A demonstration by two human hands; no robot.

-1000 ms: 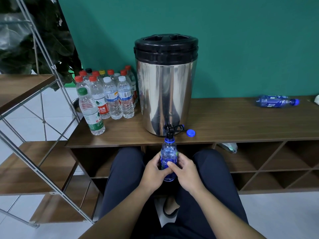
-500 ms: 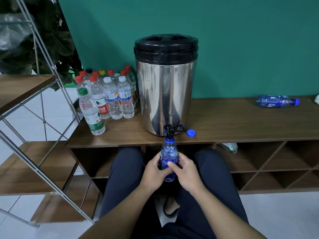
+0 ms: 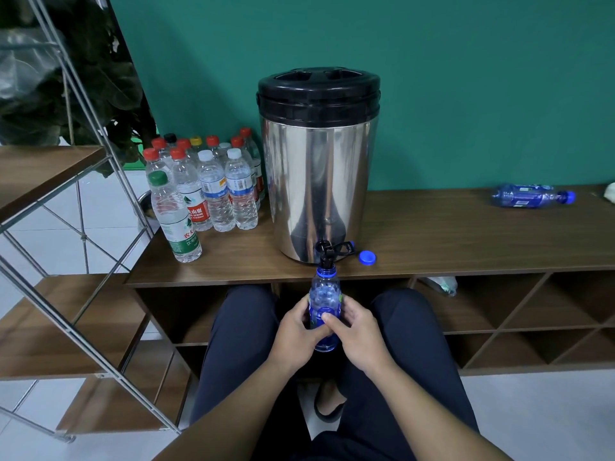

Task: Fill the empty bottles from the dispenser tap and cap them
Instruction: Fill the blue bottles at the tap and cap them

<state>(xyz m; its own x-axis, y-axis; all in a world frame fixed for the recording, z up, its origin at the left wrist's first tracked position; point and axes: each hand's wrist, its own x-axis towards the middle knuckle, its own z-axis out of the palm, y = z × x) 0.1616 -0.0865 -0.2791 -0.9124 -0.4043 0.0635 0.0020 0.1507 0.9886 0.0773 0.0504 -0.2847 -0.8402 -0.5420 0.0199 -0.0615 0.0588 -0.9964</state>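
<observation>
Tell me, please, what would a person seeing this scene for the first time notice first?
First, the tall steel dispenser with its black lid, standing on the wooden bench against the green wall. Just below its tap, both hands, the left hand and right hand, hold a blue bottle upright, its open mouth under the spout. A crowd of capped clear bottles stands left of the dispenser.
</observation>
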